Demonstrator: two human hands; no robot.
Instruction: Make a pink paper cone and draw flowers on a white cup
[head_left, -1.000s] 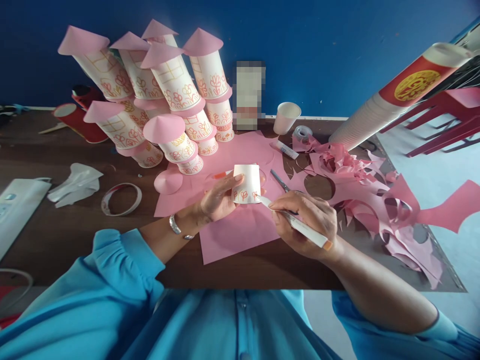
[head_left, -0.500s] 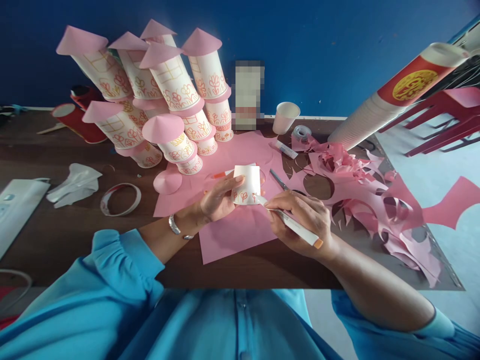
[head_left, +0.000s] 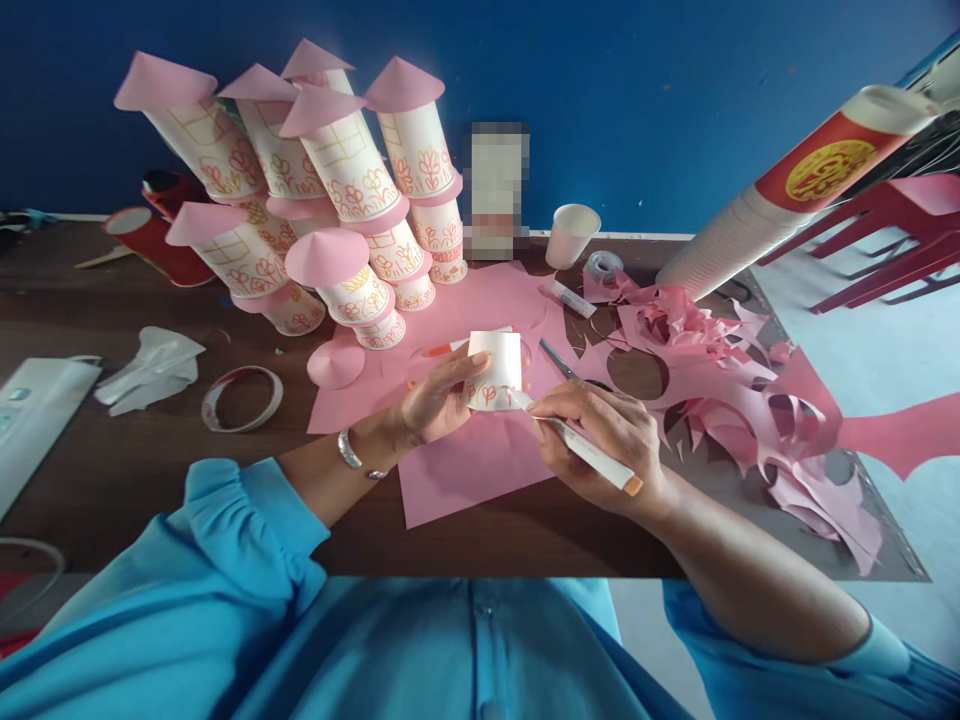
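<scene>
Paper cup sits upside down in my left hand — fingers wrapped round its side, just above the pink sheet on the counter. My right hand pinches a marker, wrist low, tip touching the cup's lower edge. Against half a second ago I see almost no shift — both grips stay closed.

Cup and marker, meeting over the pink sheet.
The white paper cup sits upside down, slightly tilted, small red flowers drawn round its lower edge. The marker is white with an orange end cap, slanting down to the right, its tip against the cup's lower right edge, just above the pink sheet.
</scene>
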